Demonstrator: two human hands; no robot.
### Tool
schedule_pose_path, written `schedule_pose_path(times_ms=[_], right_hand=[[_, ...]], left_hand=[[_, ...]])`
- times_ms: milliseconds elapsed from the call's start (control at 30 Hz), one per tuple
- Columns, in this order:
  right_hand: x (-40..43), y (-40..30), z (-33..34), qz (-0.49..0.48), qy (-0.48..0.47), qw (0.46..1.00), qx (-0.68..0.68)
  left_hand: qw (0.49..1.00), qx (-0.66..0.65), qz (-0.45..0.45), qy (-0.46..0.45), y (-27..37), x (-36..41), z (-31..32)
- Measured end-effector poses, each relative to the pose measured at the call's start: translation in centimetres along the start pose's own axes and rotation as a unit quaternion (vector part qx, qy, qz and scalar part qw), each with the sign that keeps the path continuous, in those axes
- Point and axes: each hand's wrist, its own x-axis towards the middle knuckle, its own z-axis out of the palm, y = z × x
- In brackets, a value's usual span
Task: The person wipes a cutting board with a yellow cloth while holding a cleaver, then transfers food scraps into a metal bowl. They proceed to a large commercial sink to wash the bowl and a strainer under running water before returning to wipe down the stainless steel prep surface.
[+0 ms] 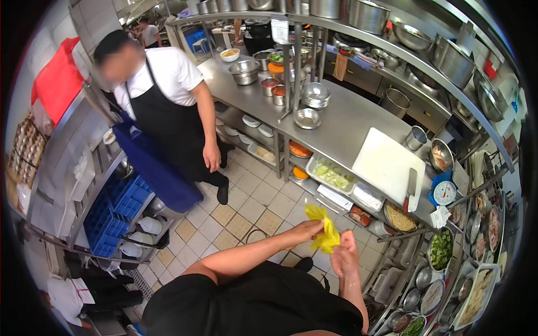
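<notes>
Between my hands, in front of my black apron, is a crumpled yellow cloth or glove [325,233]; which of the two I cannot tell. My left hand [306,233] grips its left side. At its lower right edge, my right hand [344,254] holds it with bent fingers. Ahead on the steel counter lies a white cutting board [388,164], and a cleaver [411,189] rests near its right end. Beside the board stands a blue kitchen scale [444,192].
A person in a black apron [168,109] stands at the left, near blue crates [113,222]. Steel bowls [307,118] sit on the counter. Food trays, including shredded greens [332,174], fill the shelf below. Containers of food [440,248] line the right side.
</notes>
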Motion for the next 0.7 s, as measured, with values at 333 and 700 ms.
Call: schedule_pose_path(times_ms=[333,700], right_hand=[[11.6,-5.3,-7.9,0.139,0.085,0.987,-0.004],[16.7,-8.1,-11.6,-0.072,0.258,0.963,-0.023]], left_hand=[[0.966,-0.225,0.118,-0.047,6.3,12.0,1.0],[0.981,-0.191,0.017,-0.026,9.5,17.7,-3.7]])
